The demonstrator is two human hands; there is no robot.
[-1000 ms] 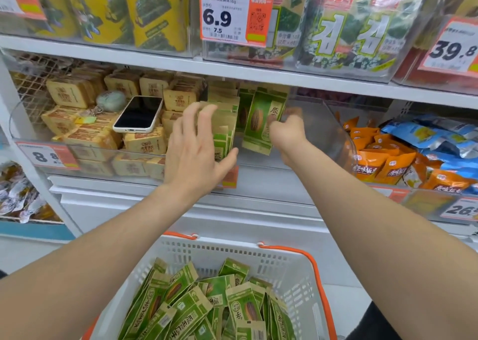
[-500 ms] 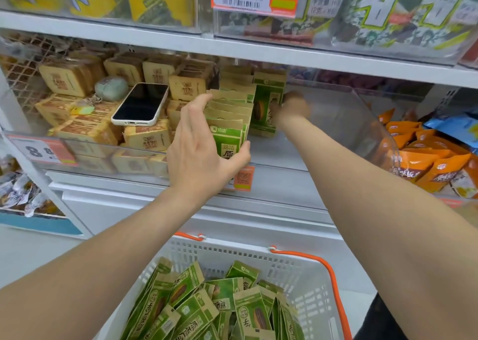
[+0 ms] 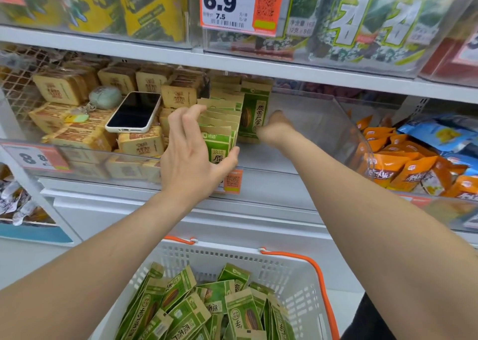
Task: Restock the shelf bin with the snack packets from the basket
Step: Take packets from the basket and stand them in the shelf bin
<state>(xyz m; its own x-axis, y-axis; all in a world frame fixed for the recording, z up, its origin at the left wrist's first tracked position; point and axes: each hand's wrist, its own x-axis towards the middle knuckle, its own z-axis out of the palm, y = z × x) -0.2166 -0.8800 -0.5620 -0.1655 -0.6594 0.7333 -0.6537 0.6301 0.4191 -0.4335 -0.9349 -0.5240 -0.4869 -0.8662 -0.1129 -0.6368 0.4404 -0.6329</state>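
Observation:
Green snack packets [image 3: 221,122] stand in a row at the left end of the clear shelf bin [image 3: 336,122]. My left hand [image 3: 191,156] clamps that row, fingers over the tops and thumb on the front packet. Farther back, one green packet [image 3: 254,112] stands upright facing me. My right hand [image 3: 275,130] reaches deep into the bin and touches this packet's lower right edge with curled fingers, mostly hidden. Below, the white basket [image 3: 297,264] with orange handles holds several more green packets [image 3: 207,308].
A phone [image 3: 134,112] and a round keyring charm [image 3: 104,96] lie on tan packets in the bin to the left. Orange and blue bags [image 3: 403,166] fill the bin to the right. A shelf edge [image 3: 232,60] with a 6.9 price tag runs just above.
My right hand has carried its packet deeper into the bin and stood it upright at the back. My left hand has closed around the front row of packets.

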